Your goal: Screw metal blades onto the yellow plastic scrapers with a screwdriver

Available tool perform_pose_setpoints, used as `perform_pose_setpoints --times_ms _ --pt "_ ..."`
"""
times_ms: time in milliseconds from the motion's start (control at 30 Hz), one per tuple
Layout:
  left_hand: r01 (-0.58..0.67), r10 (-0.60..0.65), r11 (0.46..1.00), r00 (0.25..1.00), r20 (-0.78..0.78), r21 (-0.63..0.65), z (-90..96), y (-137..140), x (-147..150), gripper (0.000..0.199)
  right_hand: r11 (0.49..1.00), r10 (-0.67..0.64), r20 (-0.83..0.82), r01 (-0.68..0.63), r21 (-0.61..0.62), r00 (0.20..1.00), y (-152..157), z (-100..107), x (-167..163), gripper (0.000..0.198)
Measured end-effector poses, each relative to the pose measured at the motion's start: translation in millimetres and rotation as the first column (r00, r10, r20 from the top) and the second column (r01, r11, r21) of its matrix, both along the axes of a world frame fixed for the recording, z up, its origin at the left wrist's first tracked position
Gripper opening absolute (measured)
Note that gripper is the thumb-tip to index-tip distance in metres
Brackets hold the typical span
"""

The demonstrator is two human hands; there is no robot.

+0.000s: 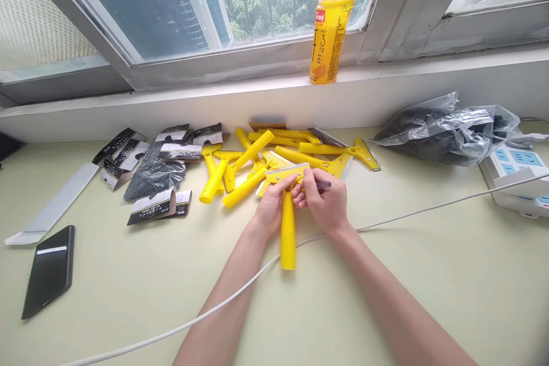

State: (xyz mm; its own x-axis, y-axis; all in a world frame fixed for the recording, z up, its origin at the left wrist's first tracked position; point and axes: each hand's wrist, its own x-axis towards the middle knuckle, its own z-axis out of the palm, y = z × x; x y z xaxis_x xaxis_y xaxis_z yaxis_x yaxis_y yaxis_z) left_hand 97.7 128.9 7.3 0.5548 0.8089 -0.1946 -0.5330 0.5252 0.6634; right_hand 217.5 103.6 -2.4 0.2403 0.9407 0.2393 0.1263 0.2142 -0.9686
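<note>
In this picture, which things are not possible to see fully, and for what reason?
In the head view:
Dark tool: mostly hidden by the right hand.
Left hand: some fingers behind the held scraper.
Bottle: top cut off by upper edge.
Power strip: cut off by right edge.
Cards: finer print too small.

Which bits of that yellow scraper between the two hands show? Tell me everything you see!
The yellow scraper looks like plastic: a round, ribbed handle and a wide head edged with a pale strip. Small screw-like dots show on the head. Its handle points toward the wearer, above the table. The left hand grips the head's left side, thumb across its face; the right hand, holding a dark pen-like tool, is at its right end.
</note>
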Motion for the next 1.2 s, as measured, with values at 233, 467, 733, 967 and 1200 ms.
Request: perform_pose_setpoints --times_ms 233,467,733,967,1200 --pt "-0.011 0.011 1.000 1.000 -0.008 -0.002 3.4 -1.3 0.9 0.026 1.000 0.000 0.001 0.000 0.001 1.000 0.3 -0.1 -0.9 0.044" --pt "-0.008 0.008 1.000 1.000 -0.006 -0.013 2.3 -0.3 1.1 0.027 1.000 -0.017 0.026 0.017 -0.006 1.000 0.9 -1.7 0.0 0.044" --pt "-0.031 0.031 0.999 0.999 -0.008 -0.021 0.7 0.4 1.6 0.026 1.000 -0.021 0.038 0.021 -0.006 0.999 2.7 -2.6 -0.1 0.046" --pt "-0.006 0.015 0.994 0.997 0.074 -0.113 -5.8 2.4 -1.7 0.017 0.995 -0.092 0.151 0.083 0.060 0.984 2.6 -5.4 4.0 0.062" --pt "0.036 -0.015 0.993 0.984 0.179 -0.116 -1.0 2.3 -8.1 0.027 0.995 -0.082 0.117 0.075 0.067 0.990 5.3 -10.9 2.8 0.066"
